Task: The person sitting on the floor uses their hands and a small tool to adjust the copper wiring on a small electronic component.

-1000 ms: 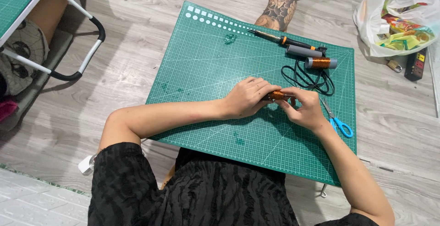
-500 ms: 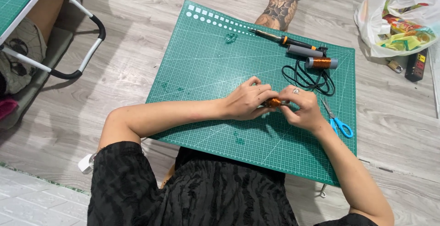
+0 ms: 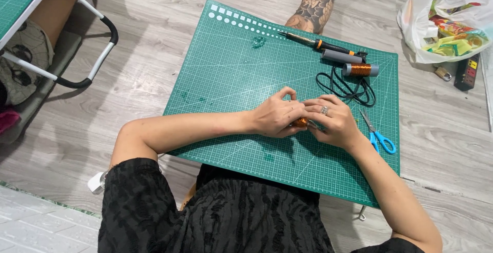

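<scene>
Two hands meet at the centre of the green cutting mat (image 3: 231, 63). Going left to right, the left hand (image 3: 275, 117) has its fingers curled around a small copper-coloured piece (image 3: 300, 122), which shows only as a sliver between both palms, and the right hand (image 3: 334, 120) pinches its other end. Blue-handled scissors (image 3: 379, 136) lie just right. Upper right, a white plastic bag (image 3: 447, 17) holds yellow and red packets.

Blue-handled scissors (image 3: 379, 136), white plastic bag (image 3: 452, 6)
</scene>
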